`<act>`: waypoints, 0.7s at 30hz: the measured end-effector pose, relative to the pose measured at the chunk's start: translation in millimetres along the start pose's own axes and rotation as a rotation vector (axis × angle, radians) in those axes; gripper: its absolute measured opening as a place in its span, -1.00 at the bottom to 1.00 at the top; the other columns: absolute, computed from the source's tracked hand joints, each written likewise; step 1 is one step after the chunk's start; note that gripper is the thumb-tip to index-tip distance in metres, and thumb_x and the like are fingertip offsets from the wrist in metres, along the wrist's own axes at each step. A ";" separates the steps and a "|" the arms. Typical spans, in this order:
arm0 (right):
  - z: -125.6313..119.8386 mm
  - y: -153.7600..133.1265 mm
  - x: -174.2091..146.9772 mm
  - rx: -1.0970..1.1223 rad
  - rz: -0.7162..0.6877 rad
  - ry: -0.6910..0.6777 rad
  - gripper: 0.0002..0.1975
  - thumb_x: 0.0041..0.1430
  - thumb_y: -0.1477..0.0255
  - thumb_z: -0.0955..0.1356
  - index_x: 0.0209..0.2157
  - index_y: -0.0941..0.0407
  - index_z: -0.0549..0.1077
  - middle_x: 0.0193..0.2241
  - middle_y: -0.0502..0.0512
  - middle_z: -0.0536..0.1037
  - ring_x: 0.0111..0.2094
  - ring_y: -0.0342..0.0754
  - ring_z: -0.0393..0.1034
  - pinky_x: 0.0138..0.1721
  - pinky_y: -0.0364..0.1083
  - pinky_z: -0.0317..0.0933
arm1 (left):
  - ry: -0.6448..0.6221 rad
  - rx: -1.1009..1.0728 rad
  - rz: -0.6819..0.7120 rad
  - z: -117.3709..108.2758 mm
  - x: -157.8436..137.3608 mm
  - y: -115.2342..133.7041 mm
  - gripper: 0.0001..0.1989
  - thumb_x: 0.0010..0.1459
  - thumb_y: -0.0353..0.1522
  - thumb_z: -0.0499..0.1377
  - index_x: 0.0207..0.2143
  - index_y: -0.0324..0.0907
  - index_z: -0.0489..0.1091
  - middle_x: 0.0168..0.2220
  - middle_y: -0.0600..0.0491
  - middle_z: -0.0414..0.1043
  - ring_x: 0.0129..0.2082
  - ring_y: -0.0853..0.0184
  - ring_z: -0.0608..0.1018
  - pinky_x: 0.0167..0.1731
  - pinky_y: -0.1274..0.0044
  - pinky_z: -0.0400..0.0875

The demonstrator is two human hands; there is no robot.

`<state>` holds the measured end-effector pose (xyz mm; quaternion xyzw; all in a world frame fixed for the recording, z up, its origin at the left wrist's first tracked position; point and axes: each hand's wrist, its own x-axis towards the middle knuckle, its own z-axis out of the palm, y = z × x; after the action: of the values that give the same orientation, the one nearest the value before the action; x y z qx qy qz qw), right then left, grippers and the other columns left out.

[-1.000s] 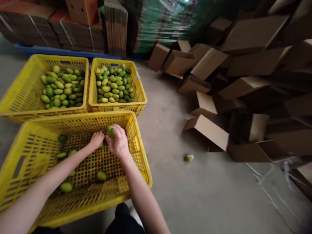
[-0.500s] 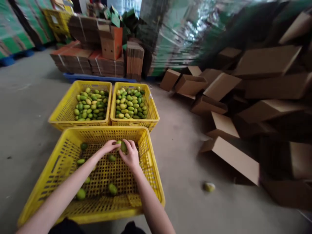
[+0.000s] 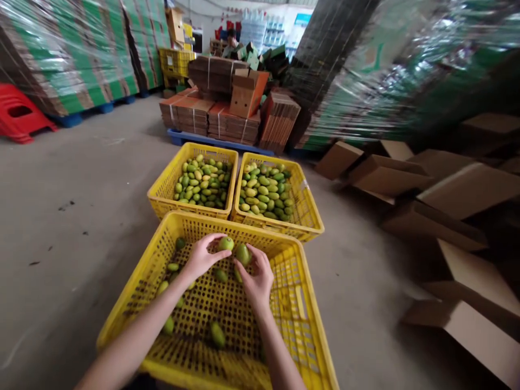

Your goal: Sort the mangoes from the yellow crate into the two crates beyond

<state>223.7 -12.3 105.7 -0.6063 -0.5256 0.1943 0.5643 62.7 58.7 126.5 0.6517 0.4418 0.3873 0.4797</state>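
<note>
My left hand (image 3: pixel 206 253) grips a green mango (image 3: pixel 226 244) between thumb and fingers, above the near yellow crate (image 3: pixel 303 303). Close beside it, my right hand (image 3: pixel 260 276) is closed around another green mango (image 3: pixel 243 254). Several loose mangoes lie on the crate's perforated floor, among them one (image 3: pixel 218 335) toward the near side and one (image 3: pixel 220 275) beneath my hands. Beyond stand two more yellow crates, the left one (image 3: pixel 162 189) and the right one (image 3: pixel 311 208), both holding many green and yellowish mangoes.
Flattened cartons (image 3: pixel 195 116) are stacked on a blue pallet (image 3: pixel 179 138) behind the crates. Loose open cardboard boxes (image 3: pixel 390 173) lie heaped at the right. Plastic-wrapped pallet loads rise on both sides. A red stool (image 3: pixel 24 116) stands far left, and a person (image 3: pixel 231 43) is in the background.
The camera view has swung left, so the crates appear farther right. My hands still hold the mangoes, and they are now slightly farther apart.
</note>
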 end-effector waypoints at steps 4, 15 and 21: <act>-3.2 -3.3 -9.8 -0.265 -0.225 0.136 -0.70 0.19 0.39 0.37 -0.02 0.03 0.42 -0.11 0.21 0.53 -0.05 0.12 0.48 -0.01 0.18 0.41 | 0.070 0.241 0.141 -10.8 -2.1 5.2 -0.60 0.10 -0.16 0.29 -0.04 -0.11 0.45 -0.02 -0.03 0.53 -0.01 0.21 0.55 0.06 0.36 0.44; -1.9 1.5 -12.5 -0.166 -0.344 0.188 -0.53 0.13 0.53 0.42 0.07 0.01 0.32 -0.07 0.17 0.48 -0.04 0.07 0.45 -0.08 0.13 0.45 | 0.257 0.633 0.895 -23.4 -18.4 17.6 -0.52 0.10 -0.35 0.33 0.08 -0.13 0.37 -0.12 -0.03 0.58 -0.11 0.24 0.61 0.06 0.31 0.44; -6.3 -13.8 -12.6 -0.098 -0.312 0.166 -0.52 0.06 0.47 0.49 0.04 0.00 0.41 -0.10 0.16 0.53 -0.07 0.08 0.41 -0.05 0.15 0.40 | 0.314 0.595 0.903 -23.1 -19.4 11.6 -0.47 0.03 -0.32 0.39 0.07 -0.15 0.38 -0.16 -0.06 0.58 -0.15 0.21 0.60 -0.12 0.37 0.50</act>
<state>218.5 -28.7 115.3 -0.5581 -0.5737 0.0277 0.5988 37.7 45.1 141.8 0.8177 0.2752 0.5055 -0.0097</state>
